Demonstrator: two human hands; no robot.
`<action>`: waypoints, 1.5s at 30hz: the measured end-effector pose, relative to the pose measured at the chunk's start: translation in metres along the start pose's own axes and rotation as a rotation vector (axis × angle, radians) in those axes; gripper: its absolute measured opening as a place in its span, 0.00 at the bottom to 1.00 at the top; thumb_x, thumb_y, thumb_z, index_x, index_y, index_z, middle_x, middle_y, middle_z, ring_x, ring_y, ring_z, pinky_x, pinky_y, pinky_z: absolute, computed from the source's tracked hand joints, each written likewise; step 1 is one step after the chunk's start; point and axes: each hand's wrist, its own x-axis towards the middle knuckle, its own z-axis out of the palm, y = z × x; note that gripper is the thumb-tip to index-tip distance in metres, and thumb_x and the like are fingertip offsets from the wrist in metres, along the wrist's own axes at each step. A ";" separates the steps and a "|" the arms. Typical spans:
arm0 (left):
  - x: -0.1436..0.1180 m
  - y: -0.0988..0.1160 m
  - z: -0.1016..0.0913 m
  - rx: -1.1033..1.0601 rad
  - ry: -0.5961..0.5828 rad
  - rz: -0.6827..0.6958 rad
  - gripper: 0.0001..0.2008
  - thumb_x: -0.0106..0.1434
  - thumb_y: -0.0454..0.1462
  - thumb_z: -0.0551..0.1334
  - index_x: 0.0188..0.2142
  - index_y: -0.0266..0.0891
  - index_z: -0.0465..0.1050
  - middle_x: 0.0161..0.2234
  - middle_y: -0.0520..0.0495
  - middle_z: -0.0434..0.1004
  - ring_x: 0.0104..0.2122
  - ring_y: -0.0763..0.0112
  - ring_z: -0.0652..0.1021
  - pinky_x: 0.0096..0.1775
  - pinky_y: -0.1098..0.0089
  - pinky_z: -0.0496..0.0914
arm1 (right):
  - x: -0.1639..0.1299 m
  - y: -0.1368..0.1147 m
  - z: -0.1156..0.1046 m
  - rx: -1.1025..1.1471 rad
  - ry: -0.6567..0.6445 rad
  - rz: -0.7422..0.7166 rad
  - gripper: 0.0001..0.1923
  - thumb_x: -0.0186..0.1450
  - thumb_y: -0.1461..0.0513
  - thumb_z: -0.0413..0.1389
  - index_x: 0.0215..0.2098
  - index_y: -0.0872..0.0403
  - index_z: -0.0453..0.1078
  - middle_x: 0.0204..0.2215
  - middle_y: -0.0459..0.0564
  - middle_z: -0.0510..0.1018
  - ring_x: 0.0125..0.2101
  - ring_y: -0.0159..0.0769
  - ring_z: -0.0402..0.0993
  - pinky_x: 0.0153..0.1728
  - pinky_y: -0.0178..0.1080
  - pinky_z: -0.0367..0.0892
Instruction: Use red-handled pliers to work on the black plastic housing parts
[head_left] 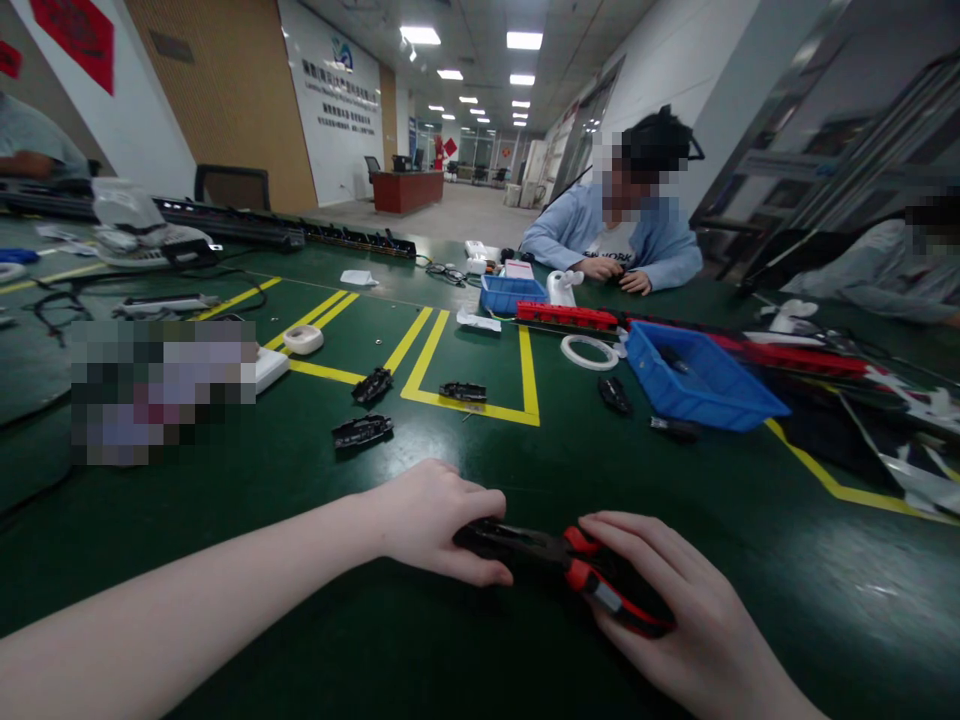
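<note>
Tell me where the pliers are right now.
Low in the head view, right of centre, the pliers are in the right hand, nose toward the left hand.

Bright ceiling panels (524,40) give dim, uneven light, with pale glare on the green tabletop (885,590). Edges look stretched; square pixelation blurs patches.

The left hand (442,525) holds a black part (478,537), and the right hand (675,590) grips red-and-black pliers (556,552), their jaws pointing at that part. Beyond, on the green table (300,620), lie 3 small pieces (363,432), 1 inside a yellow outline (531,380). To the right, a white ring (589,364) lies just beside a blue bin (701,395). Across sits a person (619,225) in pale blue.
</note>
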 end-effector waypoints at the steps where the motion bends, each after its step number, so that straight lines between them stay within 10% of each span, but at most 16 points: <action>1: 0.000 0.000 0.000 -0.002 0.003 0.000 0.21 0.64 0.56 0.58 0.36 0.40 0.67 0.25 0.55 0.74 0.21 0.73 0.73 0.28 0.72 0.63 | 0.000 0.000 0.000 0.011 -0.003 0.008 0.24 0.62 0.64 0.56 0.57 0.47 0.64 0.48 0.53 0.76 0.45 0.41 0.77 0.42 0.42 0.76; 45: 0.001 0.001 -0.002 -0.031 0.007 -0.047 0.26 0.57 0.59 0.65 0.40 0.41 0.67 0.27 0.56 0.73 0.24 0.73 0.74 0.25 0.73 0.60 | -0.003 0.004 -0.003 -0.311 0.033 -0.179 0.23 0.62 0.62 0.53 0.55 0.56 0.65 0.44 0.58 0.78 0.39 0.44 0.76 0.36 0.44 0.77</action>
